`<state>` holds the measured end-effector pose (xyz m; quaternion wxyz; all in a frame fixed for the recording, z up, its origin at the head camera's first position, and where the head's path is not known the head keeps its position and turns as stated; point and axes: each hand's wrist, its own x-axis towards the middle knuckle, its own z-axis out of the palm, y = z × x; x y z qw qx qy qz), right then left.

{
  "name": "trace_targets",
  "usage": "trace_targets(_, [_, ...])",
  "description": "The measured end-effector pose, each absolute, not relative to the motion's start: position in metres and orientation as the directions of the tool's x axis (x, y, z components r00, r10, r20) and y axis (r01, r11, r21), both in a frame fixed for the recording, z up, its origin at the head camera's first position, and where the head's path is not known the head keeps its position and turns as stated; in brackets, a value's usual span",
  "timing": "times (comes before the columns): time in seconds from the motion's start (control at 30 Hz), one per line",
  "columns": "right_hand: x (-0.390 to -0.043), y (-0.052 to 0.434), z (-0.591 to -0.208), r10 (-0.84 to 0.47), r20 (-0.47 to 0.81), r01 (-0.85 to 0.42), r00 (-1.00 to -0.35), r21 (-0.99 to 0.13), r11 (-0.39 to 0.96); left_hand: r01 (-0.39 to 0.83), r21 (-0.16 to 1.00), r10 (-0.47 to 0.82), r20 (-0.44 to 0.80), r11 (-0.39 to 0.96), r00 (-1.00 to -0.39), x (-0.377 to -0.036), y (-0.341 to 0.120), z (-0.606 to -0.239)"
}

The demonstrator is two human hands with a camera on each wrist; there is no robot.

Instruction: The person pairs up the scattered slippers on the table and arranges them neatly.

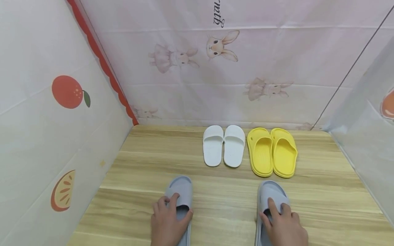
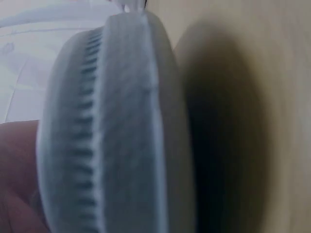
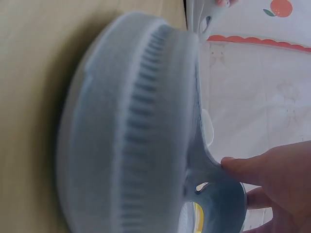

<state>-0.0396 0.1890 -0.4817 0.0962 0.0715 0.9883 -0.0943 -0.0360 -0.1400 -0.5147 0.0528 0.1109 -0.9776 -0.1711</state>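
I see each grey slipper lying lengthwise, toe away from me: left hand (image 1: 167, 222) grips the left grey slipper (image 1: 181, 191), right hand (image 1: 284, 227) clamps the right grey slipper (image 1: 271, 193).

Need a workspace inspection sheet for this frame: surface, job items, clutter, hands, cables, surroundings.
Surface: wooden floor, light plank grain.
Job's things: left grey slipper and right grey slipper, apart, toes toward the back wall.
Clutter: white slippers paired side by side; yellow slippers paired to their right.
Hands: left hand grips the left grey slipper's strap; right hand grips the right one's.
Cables: nothing seen.
Surroundings: rabbit-print sheet behind, fruit-print sheet at left.
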Motion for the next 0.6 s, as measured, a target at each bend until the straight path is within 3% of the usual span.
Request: trace_targets(0.6, [-0.036, 0.136, -0.468, 0.048, -0.197, 0.088, -0.979, -0.203, 0.975, -0.111, 0.330, -0.154, 0.106, 0.938, -0.982, -0.033, -0.104, -0.509])
